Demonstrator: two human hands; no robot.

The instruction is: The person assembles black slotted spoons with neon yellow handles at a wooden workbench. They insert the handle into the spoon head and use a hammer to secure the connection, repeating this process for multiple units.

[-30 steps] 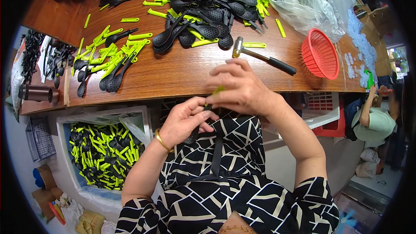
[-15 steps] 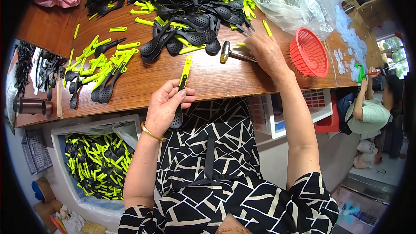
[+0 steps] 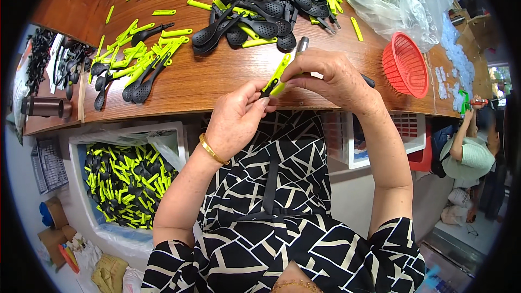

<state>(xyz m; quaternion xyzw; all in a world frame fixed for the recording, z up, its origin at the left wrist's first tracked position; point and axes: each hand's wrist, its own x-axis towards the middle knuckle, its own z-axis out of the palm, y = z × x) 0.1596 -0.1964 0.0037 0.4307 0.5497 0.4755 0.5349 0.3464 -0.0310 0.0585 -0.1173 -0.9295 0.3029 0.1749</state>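
My left hand (image 3: 237,115) is closed round a black slotted spoon whose lime-green handle (image 3: 280,68) points up and away; its bowl is hidden. The fingers of my right hand (image 3: 337,78) pinch a second lime-green handle piece (image 3: 278,89), mostly covered, against the side of that handle. Behind my right hand lies a hammer (image 3: 303,43), its middle hidden by the hand. Beyond, black slotted spoons (image 3: 267,27) lie heaped with loose green handle pieces (image 3: 259,43) among them.
Several spoons with green handles (image 3: 156,70) lie on the table's left. A red plastic basket (image 3: 404,65) and clear plastic bags (image 3: 396,0) are to the right. A lined bin of green-handled utensils (image 3: 130,184) stands below left. Another person (image 3: 469,152) is at far right.
My right hand has come back from beside the hammer to my left hand, bringing a green piece. My left hand has moved right and up, tilting the spoon handle rightward.
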